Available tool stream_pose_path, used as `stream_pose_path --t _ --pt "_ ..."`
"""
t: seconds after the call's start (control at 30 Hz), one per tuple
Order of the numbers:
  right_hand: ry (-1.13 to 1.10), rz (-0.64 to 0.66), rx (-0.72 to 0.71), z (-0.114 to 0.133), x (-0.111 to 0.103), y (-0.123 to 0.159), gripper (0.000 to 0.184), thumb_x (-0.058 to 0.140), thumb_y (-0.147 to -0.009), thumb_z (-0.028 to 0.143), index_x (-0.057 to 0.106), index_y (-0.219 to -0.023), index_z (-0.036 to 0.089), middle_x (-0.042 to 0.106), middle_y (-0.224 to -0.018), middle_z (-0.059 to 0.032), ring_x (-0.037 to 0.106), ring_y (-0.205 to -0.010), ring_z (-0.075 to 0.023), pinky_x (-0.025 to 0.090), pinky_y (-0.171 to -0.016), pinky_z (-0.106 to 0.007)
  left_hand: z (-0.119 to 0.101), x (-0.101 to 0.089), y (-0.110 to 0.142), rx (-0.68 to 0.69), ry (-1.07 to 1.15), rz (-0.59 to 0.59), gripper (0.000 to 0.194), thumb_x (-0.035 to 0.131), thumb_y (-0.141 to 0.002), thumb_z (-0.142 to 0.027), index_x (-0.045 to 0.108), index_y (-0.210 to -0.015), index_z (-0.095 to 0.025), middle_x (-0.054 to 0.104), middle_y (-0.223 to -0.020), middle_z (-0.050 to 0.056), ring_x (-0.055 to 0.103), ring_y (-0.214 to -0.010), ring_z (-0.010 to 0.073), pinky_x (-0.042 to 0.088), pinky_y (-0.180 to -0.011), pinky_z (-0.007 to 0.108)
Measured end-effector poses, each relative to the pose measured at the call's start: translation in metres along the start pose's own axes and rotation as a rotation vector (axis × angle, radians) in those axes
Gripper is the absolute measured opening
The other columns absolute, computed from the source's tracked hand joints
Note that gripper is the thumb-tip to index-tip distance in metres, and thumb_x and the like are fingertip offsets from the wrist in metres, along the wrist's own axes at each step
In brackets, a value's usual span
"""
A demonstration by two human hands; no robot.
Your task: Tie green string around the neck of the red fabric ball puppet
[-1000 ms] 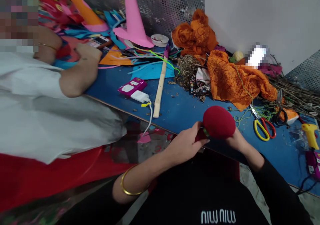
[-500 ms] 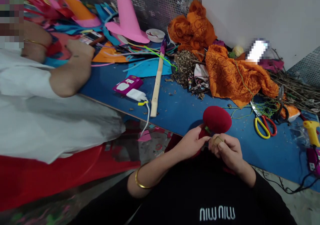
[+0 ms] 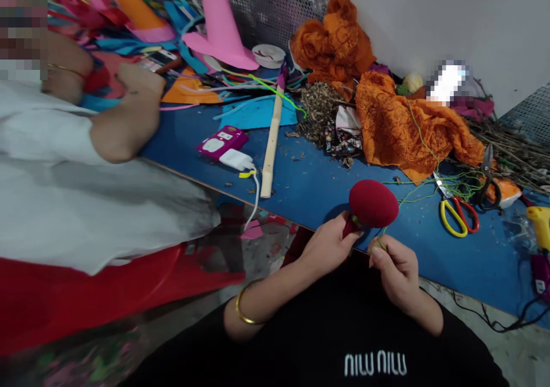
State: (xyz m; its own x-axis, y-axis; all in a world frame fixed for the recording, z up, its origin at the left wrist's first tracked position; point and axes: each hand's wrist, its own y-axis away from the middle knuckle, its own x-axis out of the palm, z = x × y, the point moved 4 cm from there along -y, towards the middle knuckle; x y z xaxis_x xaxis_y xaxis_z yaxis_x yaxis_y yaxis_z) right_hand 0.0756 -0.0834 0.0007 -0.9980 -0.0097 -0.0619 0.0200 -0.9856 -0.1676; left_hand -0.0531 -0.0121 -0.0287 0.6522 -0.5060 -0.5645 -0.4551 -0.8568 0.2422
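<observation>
A rounded, stuffed red cloth ball (image 3: 373, 204) stands up over the table's front edge, its gathered neck below it. My left hand (image 3: 333, 241) is closed around that neck, where a bit of green shows at the tie. To the right and just below the ball, my right hand (image 3: 395, 267) is closed in a pinch on green thread (image 3: 412, 192). The thread runs behind the ball to a loose tangle beside the scissors (image 3: 455, 212), which have red and yellow handles. The lower part of the red cloth is mostly hidden by my left hand.
At left, a co-worker's forearm (image 3: 129, 118) rests over coloured scraps. On the blue table (image 3: 309, 186) lie a wooden stick (image 3: 271, 141), a purple power socket (image 3: 221, 143), orange cloth (image 3: 399, 123), dark scissors (image 3: 487, 181) and a yellow glue gun (image 3: 539, 226). A pink cone hat (image 3: 219, 26) stands behind.
My right hand has moved away from my left, down and to the right, opening a gap between them. My left hand still holds the red cloth ball in nearly the same place.
</observation>
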Motion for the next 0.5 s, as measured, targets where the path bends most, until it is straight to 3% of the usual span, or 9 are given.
stream_pose_path --t 0.1,0.17,0.27,0.4,0.5 --pt "0.049 0.179 -0.103 0.012 0.000 -0.006 0.027 0.045 -0.096 0.022 0.052 -0.070 0.020 0.053 -0.064 0.0005 0.051 -0.061 -0.0138 0.041 -0.061 -0.028 -0.004 -0.005 0.000 -0.040 -0.192 0.041 0.021 0.045 -0.089 -0.030 0.055 -0.104 -0.020 0.069 -0.096 0.007 0.066 -0.089 0.0241 0.048 -0.072 0.031" --pt "0.085 0.297 -0.216 0.026 -0.004 -0.013 0.024 0.043 -0.096 0.019 0.055 -0.075 0.020 0.062 -0.071 -0.0031 0.062 -0.074 -0.0173 0.048 -0.072 -0.033 -0.007 -0.008 0.000 -0.031 -0.295 0.100 0.021 0.042 -0.089 -0.028 0.054 -0.104 -0.019 0.069 -0.094 0.007 0.067 -0.087 0.0241 0.047 -0.069 0.030" --pt "0.211 0.385 -0.346 0.048 -0.014 -0.028 0.017 0.045 -0.095 0.016 0.059 -0.086 0.020 0.071 -0.085 -0.0075 0.067 -0.094 -0.0208 0.048 -0.088 -0.038 -0.009 -0.009 0.001 0.025 -0.384 0.180 0.021 0.041 -0.091 -0.031 0.053 -0.103 -0.019 0.069 -0.093 0.008 0.067 -0.087 0.0249 0.047 -0.068 0.030" --pt "0.357 0.491 -0.425 0.064 -0.021 -0.056 0.013 0.051 -0.094 0.019 0.063 -0.089 0.021 0.073 -0.091 -0.0071 0.069 -0.094 -0.0200 0.047 -0.092 -0.038 -0.013 -0.003 0.004 0.138 -0.445 0.234 0.023 0.039 -0.092 -0.033 0.052 -0.105 -0.018 0.069 -0.100 0.011 0.067 -0.095 0.0268 0.049 -0.076 0.033" --pt "0.385 0.554 -0.413 0.062 -0.020 -0.084 0.021 0.050 -0.095 0.026 0.065 -0.082 0.020 0.073 -0.086 -0.0070 0.069 -0.087 -0.0202 0.048 -0.088 -0.037 -0.021 0.002 0.011 0.212 -0.486 0.300 0.020 0.043 -0.090 -0.027 0.053 -0.106 -0.018 0.070 -0.104 0.011 0.067 -0.097 0.0265 0.049 -0.079 0.034"
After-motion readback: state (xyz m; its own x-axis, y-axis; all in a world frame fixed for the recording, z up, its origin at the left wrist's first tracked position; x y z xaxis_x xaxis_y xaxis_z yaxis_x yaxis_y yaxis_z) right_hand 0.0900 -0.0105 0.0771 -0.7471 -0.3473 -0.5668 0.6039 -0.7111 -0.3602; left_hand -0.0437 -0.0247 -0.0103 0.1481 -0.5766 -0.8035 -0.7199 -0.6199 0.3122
